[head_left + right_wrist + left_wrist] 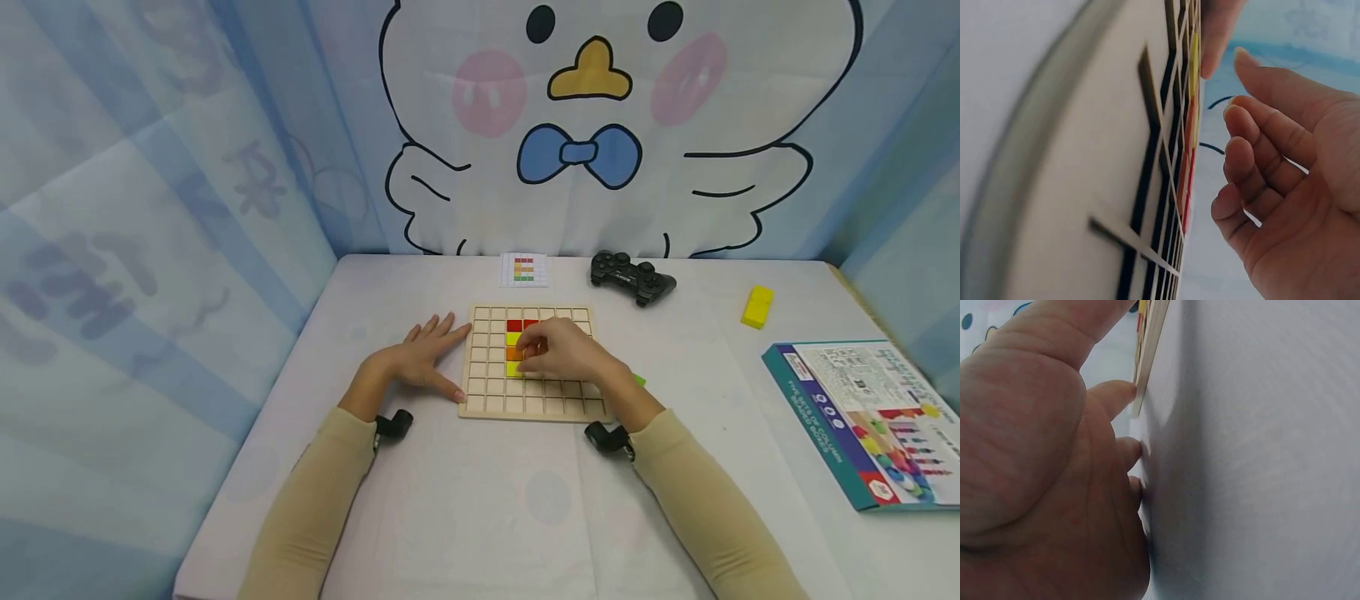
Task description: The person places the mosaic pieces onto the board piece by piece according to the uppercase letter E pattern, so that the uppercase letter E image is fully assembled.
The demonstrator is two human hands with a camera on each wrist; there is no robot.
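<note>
A square wooden grid board [487, 408] lies on the table. Red [513, 326], yellow [513, 339], orange [513, 353] and yellow-green [513, 369] tiles sit in its cells, partly covered by my right hand [558, 350]. That hand hovers over the board with bent fingers. In the right wrist view, its thumb and index fingertips stand apart, with nothing visible between them. My left hand [420, 358] is spread at the board's left side, thumb and index fingertip touching the edge. The left wrist view shows its palm [1085, 506] beside the board's rim [1150, 356].
A small card with a coloured tile pattern [523, 269] lies behind the board, left of a black game controller [633, 277]. Further right are a yellow block [757, 307] and a flat puzzle box [817, 442]. Something green [640, 380] shows beside the right wrist.
</note>
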